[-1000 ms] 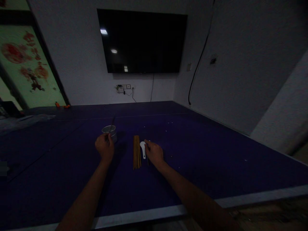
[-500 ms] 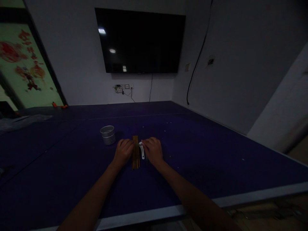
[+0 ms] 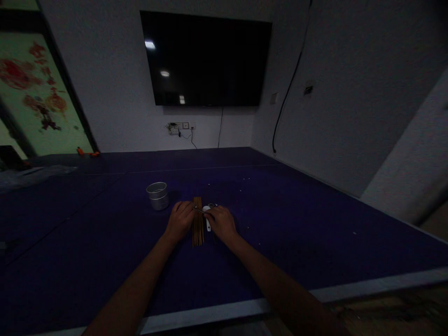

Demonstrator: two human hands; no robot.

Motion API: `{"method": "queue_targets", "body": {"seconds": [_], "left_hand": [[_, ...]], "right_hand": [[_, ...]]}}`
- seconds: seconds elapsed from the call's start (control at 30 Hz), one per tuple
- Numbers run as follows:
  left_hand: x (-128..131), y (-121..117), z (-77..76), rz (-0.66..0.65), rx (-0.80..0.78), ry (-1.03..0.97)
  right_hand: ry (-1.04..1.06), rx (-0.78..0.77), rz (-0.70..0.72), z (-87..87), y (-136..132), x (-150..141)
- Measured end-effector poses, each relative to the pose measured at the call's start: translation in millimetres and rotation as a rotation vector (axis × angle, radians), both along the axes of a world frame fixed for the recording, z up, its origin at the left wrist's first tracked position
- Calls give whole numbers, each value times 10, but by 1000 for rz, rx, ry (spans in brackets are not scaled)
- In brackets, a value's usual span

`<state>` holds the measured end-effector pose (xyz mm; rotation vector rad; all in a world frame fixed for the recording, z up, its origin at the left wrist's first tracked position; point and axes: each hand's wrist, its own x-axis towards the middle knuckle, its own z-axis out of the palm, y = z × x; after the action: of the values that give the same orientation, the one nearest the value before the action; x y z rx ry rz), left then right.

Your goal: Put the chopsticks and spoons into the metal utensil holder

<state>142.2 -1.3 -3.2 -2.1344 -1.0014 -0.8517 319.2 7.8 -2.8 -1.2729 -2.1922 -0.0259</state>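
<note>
Several chopsticks lie side by side below frame centre, a white spoon just right; I judge these set. One thin metal utensil, crossing above them, is not yet laid down: the right hand pinches it; the left hand bunches its fingers at the other end, grip unclear to me. Forearms rise from the lower edge.

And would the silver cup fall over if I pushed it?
The cup might tip if pushed up high, since it looks wider there than below. It looks thin-walled, so probably light. Being round, it could roll once tipped.
</note>
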Motion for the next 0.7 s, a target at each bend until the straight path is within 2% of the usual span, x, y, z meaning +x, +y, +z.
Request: {"method": "queue_targets", "body": {"seconds": [0.17, 0.4, 0.57, 0.7], "left_hand": [[-5, 10, 12, 4, 52, -37], [-35, 65, -28, 31, 4, -47], [-55, 93, -53, 42, -27, -62], [-56, 94, -49, 47, -57, -48]], "right_hand": [[101, -67, -175, -44, 81, 59], [144, -218, -442, 9, 177, 243], [34, -327, -502, -21, 200, 273], [-3, -351, -525, -31, 196, 259]]}}
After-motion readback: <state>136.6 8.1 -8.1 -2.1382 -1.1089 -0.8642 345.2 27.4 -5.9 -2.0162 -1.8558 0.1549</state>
